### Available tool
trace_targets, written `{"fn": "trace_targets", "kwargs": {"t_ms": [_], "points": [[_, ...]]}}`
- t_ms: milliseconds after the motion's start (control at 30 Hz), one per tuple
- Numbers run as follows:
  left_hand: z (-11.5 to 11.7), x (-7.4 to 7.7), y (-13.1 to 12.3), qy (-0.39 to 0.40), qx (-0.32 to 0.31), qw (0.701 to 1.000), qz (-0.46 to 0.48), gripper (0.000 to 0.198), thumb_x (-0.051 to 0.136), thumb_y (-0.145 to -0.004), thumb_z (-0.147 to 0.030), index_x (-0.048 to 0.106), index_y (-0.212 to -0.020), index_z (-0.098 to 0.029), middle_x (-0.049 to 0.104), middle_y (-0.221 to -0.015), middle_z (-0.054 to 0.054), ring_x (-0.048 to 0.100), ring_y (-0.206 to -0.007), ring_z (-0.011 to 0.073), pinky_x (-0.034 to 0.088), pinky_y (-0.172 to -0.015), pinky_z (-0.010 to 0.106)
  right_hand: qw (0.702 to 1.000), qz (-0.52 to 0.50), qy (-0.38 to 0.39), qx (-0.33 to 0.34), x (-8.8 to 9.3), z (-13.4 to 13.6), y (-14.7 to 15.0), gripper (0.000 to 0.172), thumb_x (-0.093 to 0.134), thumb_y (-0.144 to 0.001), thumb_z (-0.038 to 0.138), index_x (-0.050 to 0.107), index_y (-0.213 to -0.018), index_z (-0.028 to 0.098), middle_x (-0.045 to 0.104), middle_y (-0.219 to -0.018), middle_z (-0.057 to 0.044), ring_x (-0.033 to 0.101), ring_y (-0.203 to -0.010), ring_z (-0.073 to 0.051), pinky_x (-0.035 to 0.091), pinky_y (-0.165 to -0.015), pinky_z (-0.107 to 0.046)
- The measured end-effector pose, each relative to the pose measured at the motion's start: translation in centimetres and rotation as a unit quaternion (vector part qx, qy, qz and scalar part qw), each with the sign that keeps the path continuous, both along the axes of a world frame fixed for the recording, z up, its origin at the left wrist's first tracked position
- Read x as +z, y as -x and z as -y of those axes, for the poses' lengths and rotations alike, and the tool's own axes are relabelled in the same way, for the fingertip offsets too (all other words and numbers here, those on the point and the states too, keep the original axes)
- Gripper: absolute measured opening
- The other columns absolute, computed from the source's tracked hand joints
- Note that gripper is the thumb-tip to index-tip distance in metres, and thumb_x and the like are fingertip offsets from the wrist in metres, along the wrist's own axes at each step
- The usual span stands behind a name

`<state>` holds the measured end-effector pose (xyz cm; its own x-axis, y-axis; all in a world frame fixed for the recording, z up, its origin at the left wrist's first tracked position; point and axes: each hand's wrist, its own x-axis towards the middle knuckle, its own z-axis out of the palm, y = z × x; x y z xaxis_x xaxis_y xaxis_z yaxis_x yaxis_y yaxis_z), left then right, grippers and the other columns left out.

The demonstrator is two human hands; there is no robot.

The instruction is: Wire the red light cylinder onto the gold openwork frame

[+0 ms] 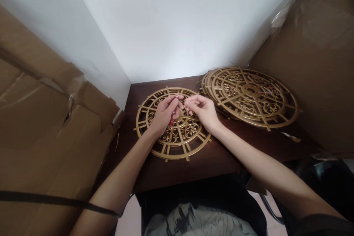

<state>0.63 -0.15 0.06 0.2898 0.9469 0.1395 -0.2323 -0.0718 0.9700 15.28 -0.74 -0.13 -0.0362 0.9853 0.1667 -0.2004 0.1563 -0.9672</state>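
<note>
A round gold openwork frame (pixel 186 146) with scrollwork and spokes lies on the dark brown table in front of me. Over its middle, my left hand (pixel 163 113) is closed around a small red and silver object (pixel 172 116), whose exact kind I cannot make out. Close by on the right, my right hand (pixel 203 110) has thumb and forefinger pinched together. Whatever may be between those fingertips is too small to tell. Both hands hide part of the frame's centre and upper rim.
On the right, several similar gold frames (pixel 253 92) are stacked, with a thin yellow strand (pixel 274 107) on top. Cardboard stands at the left (pixel 52 132) and right (pixel 309 66). A small brush-like item (pixel 291 137) lies on the table (pixel 177 177). A white wall (pixel 182 25) rises behind.
</note>
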Motion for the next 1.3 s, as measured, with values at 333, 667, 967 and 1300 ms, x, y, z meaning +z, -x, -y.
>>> {"fn": "trace_targets", "kwargs": {"t_ms": [333,667,967,1300], "points": [[0.55,0.64,0.2,-0.02,-0.036,0.998,-0.044,0.029,0.052,-0.087,-0.03,0.057,-0.111,-0.015,0.054,-0.069,0.0,0.037,-0.041,0.0015,0.027,-0.036,0.015,1.0,-0.021,-0.001,0.003,0.05,-0.06,-0.11,0.021,0.074,-0.067,0.031,0.065,-0.074,0.014,0.06,-0.057,0.003,0.051,-0.05,-0.006,0.043,-0.051,-0.019],[0.71,0.84,0.3,-0.016,-0.067,0.995,-0.07,0.036,0.054,-0.086,-0.027,0.049,-0.121,-0.019,0.052,-0.066,-0.002,0.037,-0.041,0.0014,0.027,-0.034,0.012,1.0,-0.005,0.006,0.011,-0.01,-0.16,-0.27,0.021,0.074,-0.067,0.031,0.067,-0.077,0.014,0.062,-0.058,0.002,0.053,-0.052,-0.007,0.045,-0.053,-0.021],[0.84,0.97,0.26,-0.025,-0.068,0.995,-0.066,0.031,0.052,-0.087,-0.025,0.048,-0.117,-0.023,0.051,-0.067,-0.002,0.038,-0.041,0.0013,0.027,-0.035,0.012,1.0,0.013,0.011,0.015,0.33,0.07,-0.26,0.019,0.073,-0.068,0.031,0.067,-0.076,0.014,0.061,-0.057,0.002,0.052,-0.051,-0.007,0.044,-0.053,-0.022],[0.77,0.77,0.24,-0.035,-0.072,0.995,-0.059,0.02,0.052,-0.087,-0.026,0.05,-0.106,-0.02,0.052,-0.067,-0.003,0.037,-0.041,0.001,0.027,-0.034,0.011,1.0,-0.002,0.018,0.013,0.41,0.08,-0.21,0.023,0.075,-0.065,0.032,0.067,-0.074,0.013,0.061,-0.055,0.002,0.052,-0.049,-0.007,0.045,-0.051,-0.021]]}}
